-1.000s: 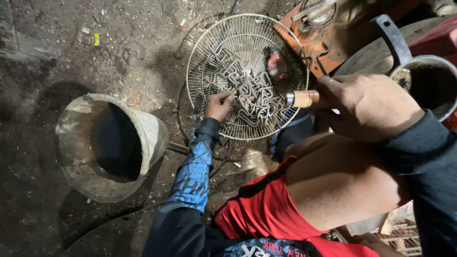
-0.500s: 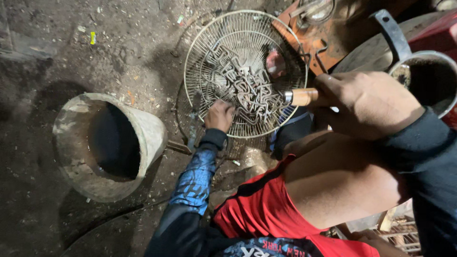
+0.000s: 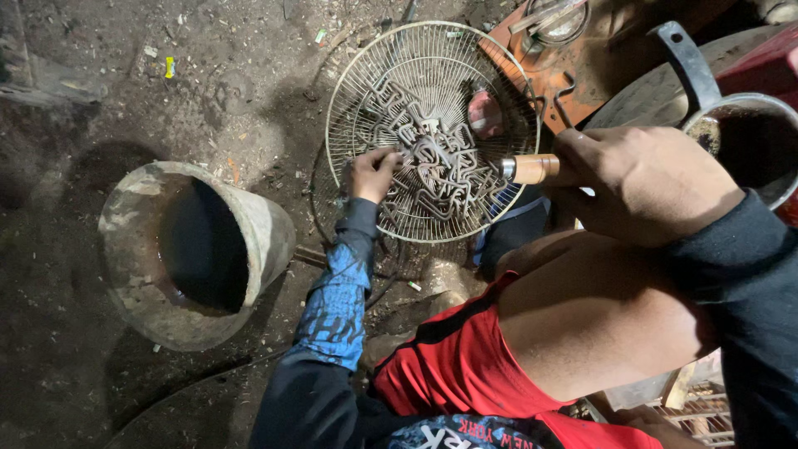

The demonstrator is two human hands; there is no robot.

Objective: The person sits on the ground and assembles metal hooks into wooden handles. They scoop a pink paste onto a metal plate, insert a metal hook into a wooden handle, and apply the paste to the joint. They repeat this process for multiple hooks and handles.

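Looking down from the head camera, I am seeing a dark dirt floor littered with chips, scraps and a small yellow bit. My right hand is closing around a wooden handle, fingers curled tight on it, and that handle is carrying a round wire basket which is hanging level above the ground. Bent grey metal pieces are lying heaped in the middle of the basket. My left hand is resting on the basket's near left side with its fingers bunched together among the metal pieces; I cannot tell whether it is pinching one. The left sleeve is showing blue and black patterned cloth, and my bare knee and red shorts are filling the lower middle of the view.

A grimy, cement-crusted bucket is leaning on its side to the left of the basket, well apart from it, its mouth dark inside. An orange rusty metal plate is lying beyond the basket at the upper right. A metal pot with a flat dark handle is sitting at the right edge, holding something dark.
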